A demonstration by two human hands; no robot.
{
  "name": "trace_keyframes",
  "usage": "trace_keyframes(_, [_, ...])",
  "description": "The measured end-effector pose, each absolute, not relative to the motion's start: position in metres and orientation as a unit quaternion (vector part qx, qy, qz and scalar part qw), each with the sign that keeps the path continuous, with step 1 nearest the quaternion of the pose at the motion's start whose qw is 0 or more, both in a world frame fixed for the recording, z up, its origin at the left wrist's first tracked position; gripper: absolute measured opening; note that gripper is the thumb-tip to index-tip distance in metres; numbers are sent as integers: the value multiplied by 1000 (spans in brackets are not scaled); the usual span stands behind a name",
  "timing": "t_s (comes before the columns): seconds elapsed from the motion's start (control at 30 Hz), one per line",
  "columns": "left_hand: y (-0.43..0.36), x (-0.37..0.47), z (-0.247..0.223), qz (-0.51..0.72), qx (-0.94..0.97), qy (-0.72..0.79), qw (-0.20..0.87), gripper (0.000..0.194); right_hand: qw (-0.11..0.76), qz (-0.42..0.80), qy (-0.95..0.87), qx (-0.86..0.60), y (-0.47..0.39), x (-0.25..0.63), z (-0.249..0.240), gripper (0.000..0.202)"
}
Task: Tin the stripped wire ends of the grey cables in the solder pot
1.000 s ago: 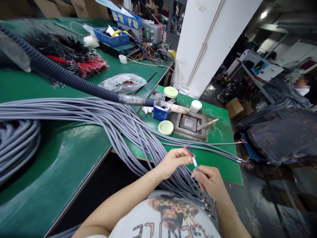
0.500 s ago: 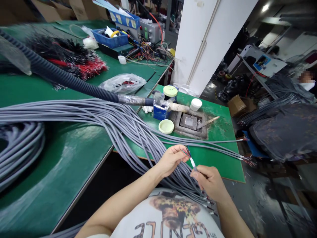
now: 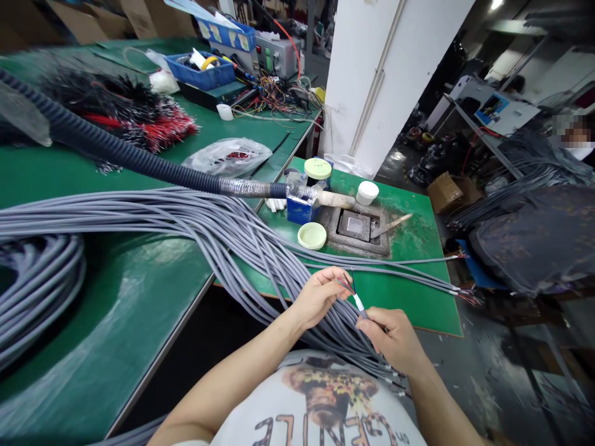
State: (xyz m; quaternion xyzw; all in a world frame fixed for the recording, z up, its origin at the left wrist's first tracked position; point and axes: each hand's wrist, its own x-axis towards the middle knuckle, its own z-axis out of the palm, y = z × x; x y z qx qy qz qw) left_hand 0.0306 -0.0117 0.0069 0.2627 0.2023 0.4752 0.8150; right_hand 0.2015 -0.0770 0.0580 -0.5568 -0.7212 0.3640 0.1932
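Note:
My right hand (image 3: 390, 337) is closed around the end of a grey cable (image 3: 364, 314). A white sleeve (image 3: 358, 302) sits where the thin coloured wires (image 3: 347, 285) come out. Those wires fan out, some red, some blue or dark, and my left hand (image 3: 320, 296) pinches several of them between thumb and fingers. One dark wire stands up apart from that pinch. Beneath both hands runs a thick bundle of grey cables (image 3: 242, 232), whose stripped ends hang by my right forearm. A few more cables reach across the green board with bare coloured wire ends (image 3: 465, 294).
Beyond my hands are a solder pot (image 3: 357, 227) in a grimy frame, a shallow pale green dish (image 3: 312, 236) and a white tub (image 3: 367, 192). A ribbed hose (image 3: 139, 155) crosses above the table. A coil of cable (image 3: 37, 285) lies left; another person is far right.
The coloured wires have spread wider, with a dark wire now separate from those in my left fingers. Both hands have shifted very slightly left.

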Motion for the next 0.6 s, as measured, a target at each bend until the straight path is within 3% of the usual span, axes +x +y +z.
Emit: trace_keyframes(0.6, [-7, 31, 3, 466, 271, 212, 816, 13, 179, 386, -721, -547, -76, 197, 64, 42])
